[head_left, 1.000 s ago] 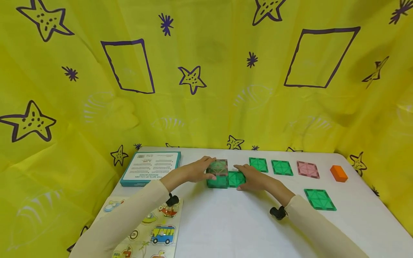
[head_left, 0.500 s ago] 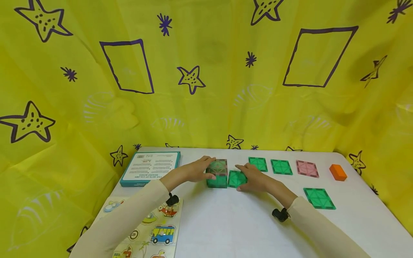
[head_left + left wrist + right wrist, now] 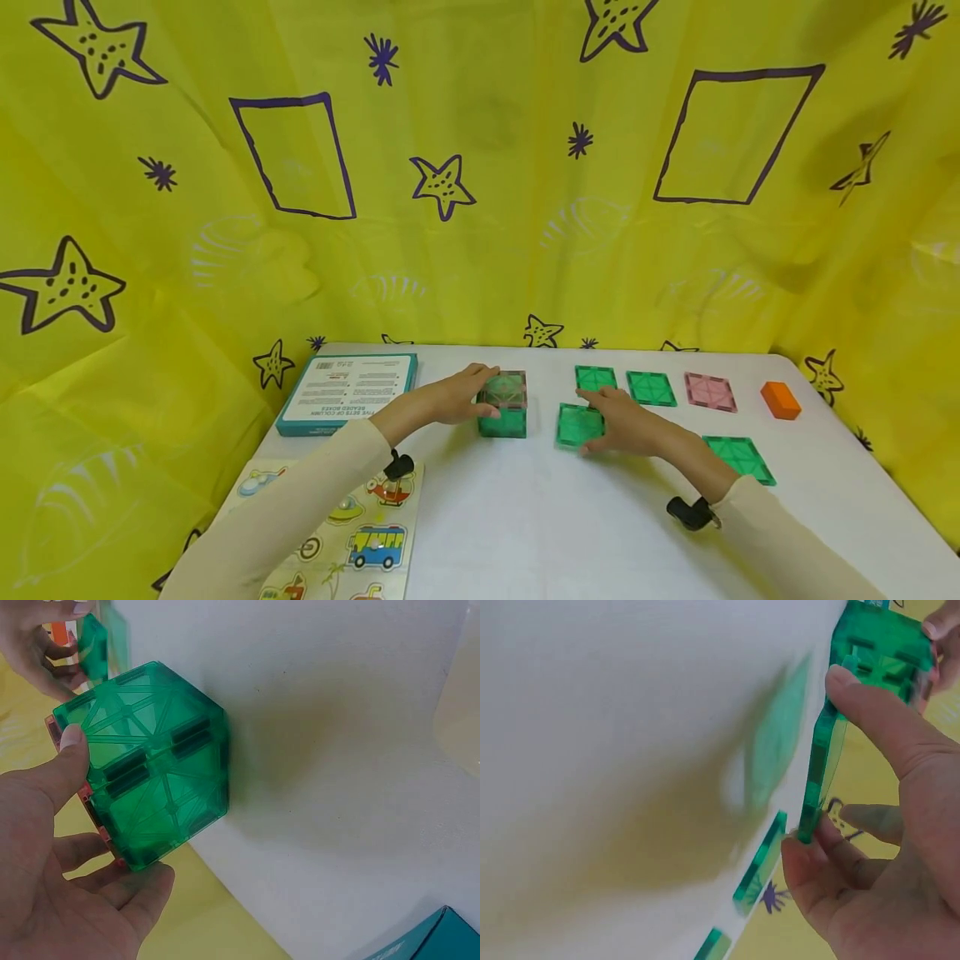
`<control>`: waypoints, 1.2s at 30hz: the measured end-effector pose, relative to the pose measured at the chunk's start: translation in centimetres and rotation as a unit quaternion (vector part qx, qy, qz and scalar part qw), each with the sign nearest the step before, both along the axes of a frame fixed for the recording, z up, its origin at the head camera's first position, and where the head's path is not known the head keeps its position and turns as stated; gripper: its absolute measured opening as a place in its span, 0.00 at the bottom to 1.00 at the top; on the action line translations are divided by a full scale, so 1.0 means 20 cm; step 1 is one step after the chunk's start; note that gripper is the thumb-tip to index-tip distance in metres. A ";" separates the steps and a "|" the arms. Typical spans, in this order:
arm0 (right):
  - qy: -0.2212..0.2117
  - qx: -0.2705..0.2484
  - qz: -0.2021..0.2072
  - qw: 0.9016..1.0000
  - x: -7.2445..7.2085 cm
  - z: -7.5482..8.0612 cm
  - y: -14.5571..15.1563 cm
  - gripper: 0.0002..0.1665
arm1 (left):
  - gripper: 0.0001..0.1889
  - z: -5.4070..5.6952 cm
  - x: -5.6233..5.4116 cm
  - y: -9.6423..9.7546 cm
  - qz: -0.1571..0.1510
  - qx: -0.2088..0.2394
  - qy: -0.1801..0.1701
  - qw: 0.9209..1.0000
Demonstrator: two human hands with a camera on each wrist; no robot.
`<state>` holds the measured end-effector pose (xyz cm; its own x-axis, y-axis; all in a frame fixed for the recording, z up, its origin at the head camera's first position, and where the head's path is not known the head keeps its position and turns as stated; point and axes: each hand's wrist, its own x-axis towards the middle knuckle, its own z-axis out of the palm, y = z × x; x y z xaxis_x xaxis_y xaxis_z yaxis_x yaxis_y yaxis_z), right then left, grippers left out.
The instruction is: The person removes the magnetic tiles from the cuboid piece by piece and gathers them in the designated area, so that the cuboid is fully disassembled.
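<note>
A cube of magnetic tiles (image 3: 502, 423), green on its sides with a pink tile on top, stands on the white table. My left hand (image 3: 459, 397) grips it from the left, thumb on the near side. The left wrist view shows two green faces of the cube (image 3: 161, 761) and the thumb at its pink-edged top. To the right of the cube, my right hand (image 3: 628, 423) holds a green square magnetic tile (image 3: 577, 427) by its edges. In the right wrist view this tile (image 3: 821, 769) is raised off the table, between thumb and fingers.
Behind the right hand lie two green tiles (image 3: 651, 388), a pink tile (image 3: 710, 392) and an orange block (image 3: 781, 400). Another green tile (image 3: 735, 457) lies partly behind the right forearm. A teal-edged box (image 3: 348, 393) and a vehicle puzzle board (image 3: 375, 508) are at left.
My right hand has drawn the green tile away from the cube, to the right and slightly nearer. The left hand stays on the cube.
</note>
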<state>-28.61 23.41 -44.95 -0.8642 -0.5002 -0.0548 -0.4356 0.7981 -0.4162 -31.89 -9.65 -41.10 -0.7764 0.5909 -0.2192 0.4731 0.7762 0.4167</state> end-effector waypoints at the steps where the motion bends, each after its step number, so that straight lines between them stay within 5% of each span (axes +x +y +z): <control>1: -0.003 -0.001 -0.005 1.000 0.01 0.00 0.03 0.60 | 0.45 0.00 0.00 0.00 -0.001 -0.001 0.001 1.000; 18: -0.022 0.024 -0.049 0.998 0.14 0.07 0.41 0.48 | 0.46 -0.01 0.00 0.00 -0.011 0.006 0.006 1.000; 26: -0.049 0.032 -0.063 0.996 0.16 0.06 0.46 0.46 | 0.45 0.00 0.00 0.00 -0.010 0.008 0.002 1.000; 36: -0.078 0.050 -0.057 0.994 0.14 0.06 0.48 0.29 | 0.45 -0.01 0.00 -0.01 -0.016 0.014 0.004 1.000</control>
<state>-25.75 32.96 -43.69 -0.8922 -0.3842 -0.2376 -0.2758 0.8798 -0.3872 -31.82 -9.79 -41.25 -0.7587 0.6213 -0.1960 0.5008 0.7486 0.4345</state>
